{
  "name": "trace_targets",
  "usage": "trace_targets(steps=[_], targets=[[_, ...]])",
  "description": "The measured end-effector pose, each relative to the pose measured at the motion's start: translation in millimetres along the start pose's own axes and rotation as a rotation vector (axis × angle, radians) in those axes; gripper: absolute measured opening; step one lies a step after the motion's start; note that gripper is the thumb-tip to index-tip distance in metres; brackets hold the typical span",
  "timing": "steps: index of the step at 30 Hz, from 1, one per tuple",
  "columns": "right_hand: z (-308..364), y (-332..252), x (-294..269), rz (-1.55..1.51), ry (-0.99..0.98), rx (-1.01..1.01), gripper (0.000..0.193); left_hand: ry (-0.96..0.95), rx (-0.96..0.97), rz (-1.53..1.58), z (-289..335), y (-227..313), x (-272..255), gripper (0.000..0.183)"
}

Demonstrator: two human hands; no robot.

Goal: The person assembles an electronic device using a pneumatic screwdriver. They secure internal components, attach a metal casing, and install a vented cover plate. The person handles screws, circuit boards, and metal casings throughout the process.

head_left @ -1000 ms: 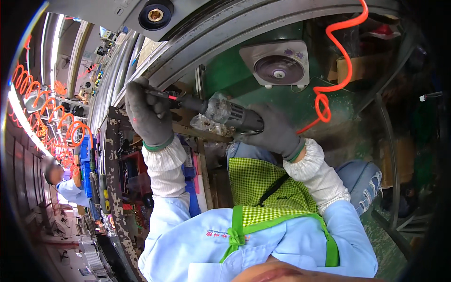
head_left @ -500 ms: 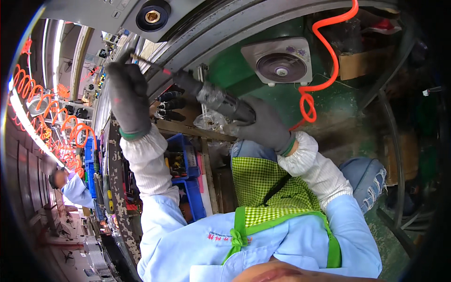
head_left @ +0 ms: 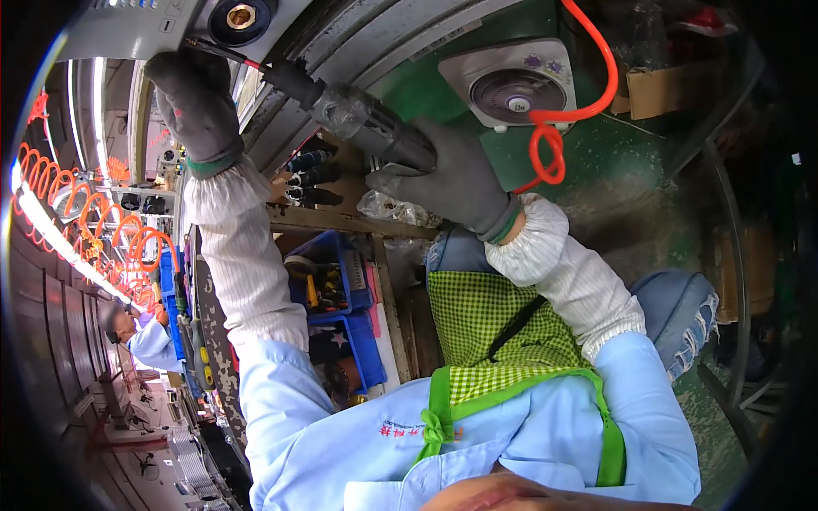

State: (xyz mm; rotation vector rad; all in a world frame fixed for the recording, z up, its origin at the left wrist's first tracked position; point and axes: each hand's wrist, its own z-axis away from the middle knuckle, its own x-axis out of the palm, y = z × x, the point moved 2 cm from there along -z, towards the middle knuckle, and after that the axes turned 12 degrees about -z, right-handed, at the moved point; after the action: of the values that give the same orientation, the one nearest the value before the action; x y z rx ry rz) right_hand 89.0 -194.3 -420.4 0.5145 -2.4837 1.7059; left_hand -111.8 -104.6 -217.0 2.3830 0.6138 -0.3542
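My right hand (head_left: 460,183), in a grey glove, is wrapped round the rear of a dark power screwdriver (head_left: 358,115) partly covered in clear wrap. Its long thin bit (head_left: 228,53) with a red band points up and left, the tip beside a grey metal panel (head_left: 175,21). On that panel sits a round black fitting (head_left: 241,19) with a brass centre. My left hand (head_left: 194,102), also gloved in grey, is close by the bit's tip, just below the panel. Its fingers are curled together; whatever they hold is hidden.
Blue bins (head_left: 354,277) with small tools and parts sit below the bench rail. Several dark screwdrivers (head_left: 311,179) stick out beside them. An orange coiled hose (head_left: 609,68) hangs near a white box fan (head_left: 515,85) on the floor. Another person (head_left: 153,341) is at the far left.
Both hands have moved up and left with the screwdriver, bringing the bit's tip close to the panel's black fitting. The panel appears further left and higher in view.
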Motion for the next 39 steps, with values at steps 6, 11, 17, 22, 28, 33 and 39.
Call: trace_targets(steps=[6, 11, 17, 22, 28, 33, 39], targets=[[0, -6, 2, 0.013, 0.023, -0.044, 0.051, -0.104, 0.340, -0.117, -8, 5, -10, 0.040], [-5, -1, 6, 0.027, 0.043, -0.113, 0.051, 0.193, 1.015, -1.253, 1, 21, 9, 0.047], [-27, 33, 22, -0.170, 0.013, -0.202, 0.054, -0.007, 0.635, -0.842, -3, 8, 0, 0.052], [-36, 27, 25, -0.076, 0.043, -0.197, 0.050, 0.004, -0.112, 0.015, 2, 15, 14, 0.068], [-36, 17, 25, -0.072, 0.030, -0.133, 0.055, -0.036, -0.070, 0.067, 4, 27, 21, 0.071], [-37, 9, 27, -0.145, -0.062, 0.036, 0.068, -0.039, -0.046, 0.102, 2, 19, 12, 0.051], [-38, 47, 44, -0.441, -0.073, 0.001, 0.065, 0.051, -0.106, 0.225, -18, 44, 10, 0.032]])
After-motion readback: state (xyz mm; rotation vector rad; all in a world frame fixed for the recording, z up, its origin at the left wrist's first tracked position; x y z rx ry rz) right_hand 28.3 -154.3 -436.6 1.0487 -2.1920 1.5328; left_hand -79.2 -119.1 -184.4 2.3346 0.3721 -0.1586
